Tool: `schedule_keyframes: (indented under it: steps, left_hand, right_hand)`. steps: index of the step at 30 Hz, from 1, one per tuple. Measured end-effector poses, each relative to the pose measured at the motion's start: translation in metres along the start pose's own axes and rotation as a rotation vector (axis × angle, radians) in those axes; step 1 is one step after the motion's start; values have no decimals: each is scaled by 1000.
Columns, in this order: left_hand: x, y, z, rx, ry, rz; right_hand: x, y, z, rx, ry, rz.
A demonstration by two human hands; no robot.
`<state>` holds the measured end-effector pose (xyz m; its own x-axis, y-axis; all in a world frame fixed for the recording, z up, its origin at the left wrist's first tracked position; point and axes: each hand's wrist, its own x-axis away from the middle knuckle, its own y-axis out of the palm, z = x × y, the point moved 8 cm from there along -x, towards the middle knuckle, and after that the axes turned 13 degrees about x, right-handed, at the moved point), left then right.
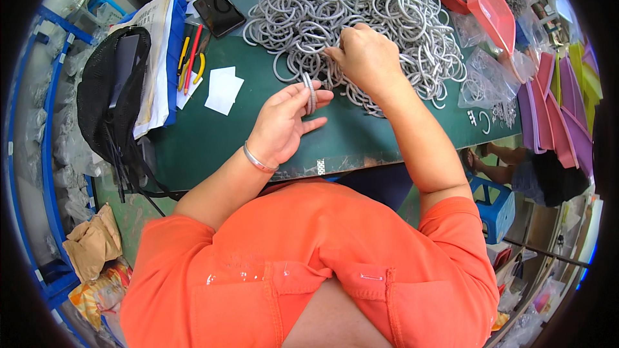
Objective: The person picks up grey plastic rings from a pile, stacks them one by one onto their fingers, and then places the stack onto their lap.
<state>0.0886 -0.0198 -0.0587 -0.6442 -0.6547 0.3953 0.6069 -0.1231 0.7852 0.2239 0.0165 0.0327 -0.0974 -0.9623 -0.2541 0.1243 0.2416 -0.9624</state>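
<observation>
A large heap of grey, open-ended ring-shaped bangles [348, 0] covers the far middle of the table. My left hand [278, 122] is in front of the heap's near left edge. Between its thumb and fingers it pinches a few grey bangles [309, 93], held on edge and lined up together; its lower fingers are spread. My right hand [369, 58] reaches over the middle of the heap with its fingers curled and closed down toward the bangles. What its fingertips grip is hidden behind the hand.
On the green table [238, 138] lie white paper slips [223, 90], a black phone [219, 11], pens and pliers [202, 64], and a black mesh bag [97, 90]. Red scoops [493, 13] and plastic bags [483, 77] stand right. A blue stool [493, 209] and another person's legs [503, 171] are beyond.
</observation>
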Motion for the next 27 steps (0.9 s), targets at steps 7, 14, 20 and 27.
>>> schedule_keyframes:
  steps: [7, 14, 20, 27]
  left_hand:
    - [-2, -5, 8, -58, 38, -33]
    - [-12, -13, 8, -46, 15, -27]
    - [-17, -13, 6, 16, 9, -41]
    - [-14, -12, 16, -11, 65, -29]
  right_hand:
    - [-20, 1, 10, -29, -22, -194]
    - [-15, -1, 22, -224, 93, -252]
    - [-24, -24, -18, -46, -178, 123]
    - [-48, -40, 5, -302, 27, 302]
